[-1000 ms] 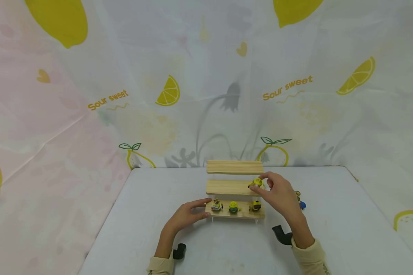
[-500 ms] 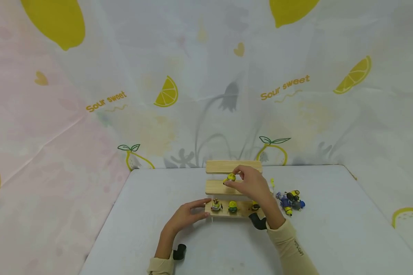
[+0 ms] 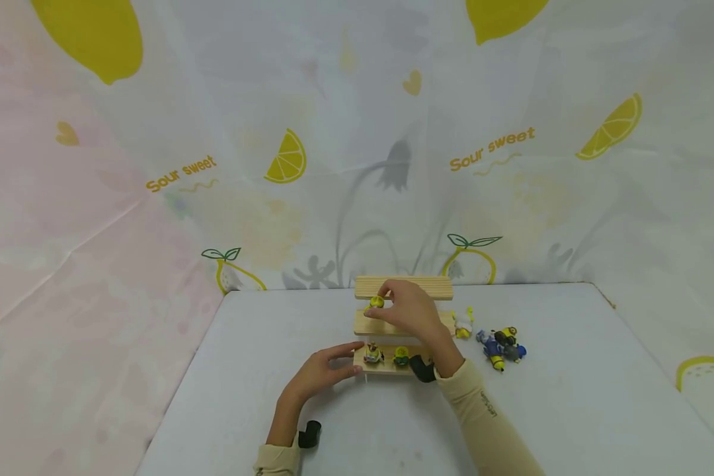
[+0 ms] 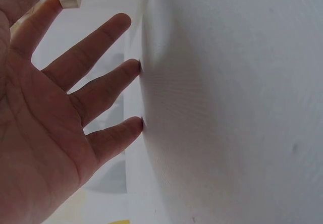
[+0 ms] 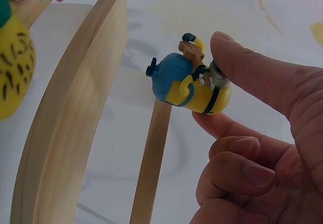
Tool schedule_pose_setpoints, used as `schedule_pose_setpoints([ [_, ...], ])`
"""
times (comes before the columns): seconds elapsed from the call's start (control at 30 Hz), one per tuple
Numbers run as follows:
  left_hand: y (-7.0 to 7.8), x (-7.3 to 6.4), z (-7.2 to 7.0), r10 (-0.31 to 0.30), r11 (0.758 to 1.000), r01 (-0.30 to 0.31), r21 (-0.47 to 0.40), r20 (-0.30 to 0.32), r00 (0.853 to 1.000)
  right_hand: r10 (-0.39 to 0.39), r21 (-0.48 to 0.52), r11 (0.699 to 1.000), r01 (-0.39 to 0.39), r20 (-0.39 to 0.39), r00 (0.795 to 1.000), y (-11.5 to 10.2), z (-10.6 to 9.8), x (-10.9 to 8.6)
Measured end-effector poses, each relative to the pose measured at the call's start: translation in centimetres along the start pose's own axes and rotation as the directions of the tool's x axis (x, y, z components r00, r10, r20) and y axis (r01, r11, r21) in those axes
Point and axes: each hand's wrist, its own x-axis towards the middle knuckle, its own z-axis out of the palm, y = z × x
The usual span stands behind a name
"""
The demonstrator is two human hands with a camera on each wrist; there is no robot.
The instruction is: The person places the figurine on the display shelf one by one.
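Note:
A yellow minion figurine (image 5: 171, 80) with blue overalls is pinched between the thumb and index finger of my right hand (image 3: 413, 311). It is just above the left part of the middle board (image 3: 365, 325) of a three-tier wooden shelf, tilted in the right wrist view, its feet off the wood. My left hand (image 3: 317, 378) grips the left end of the lowest board (image 3: 387, 368) by thumb and index finger; its other fingers (image 4: 108, 90) are spread. Two figurines, one pale-and-yellow (image 3: 373, 354) and one yellow-and-green (image 3: 401, 357), stand on that board. My right forearm hides its right end.
Right of the shelf, a white-and-yellow figurine (image 3: 463, 325) is on the white table (image 3: 571, 396). Beyond it lies a pile of blue and yellow figurines (image 3: 498, 345). The top board (image 3: 434, 287) stands at the back, before a lemon-print cloth (image 3: 381, 99).
My right hand has carried the minion figurine leftward along the middle board, from its right end to its left part. The left hand stays on the lowest board.

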Motion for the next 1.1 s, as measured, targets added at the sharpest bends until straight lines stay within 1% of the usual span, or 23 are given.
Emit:
schedule_pose_setpoints([
  [0.23,0.2,-0.1,0.0,-0.004,1.000,0.004,-0.013,-0.005,1.000,0.013,-0.055,0.998,-0.011,0.050,0.999,-1.2,0.5,0.8],
  [0.33,0.2,-0.1,-0.1,-0.006,1.000,0.006,-0.018,-0.003,1.000,0.022,-0.076,0.997,-0.017,0.069,0.997,-1.3,1.0,1.1],
  [0.53,0.2,0.0,-0.1,-0.010,1.000,0.010,-0.019,0.007,1.000,0.045,-0.085,0.996,-0.037,0.101,0.994,-1.3,1.9,1.3],
  [0.67,0.1,0.0,-0.1,-0.019,1.000,0.020,-0.019,0.014,1.000,0.056,-0.100,0.994,-0.046,0.102,0.993,-1.2,2.2,1.2],
  [0.9,0.1,0.0,-0.1,-0.043,0.999,0.043,-0.002,0.011,0.999,0.062,-0.089,0.995,-0.054,0.095,0.994,-1.2,2.3,1.0],
  [1.1,0.0,0.1,0.0,-0.041,0.999,0.041,-0.006,0.007,0.999,0.066,-0.078,0.995,-0.059,0.091,0.994,-1.1,2.5,1.0],
])
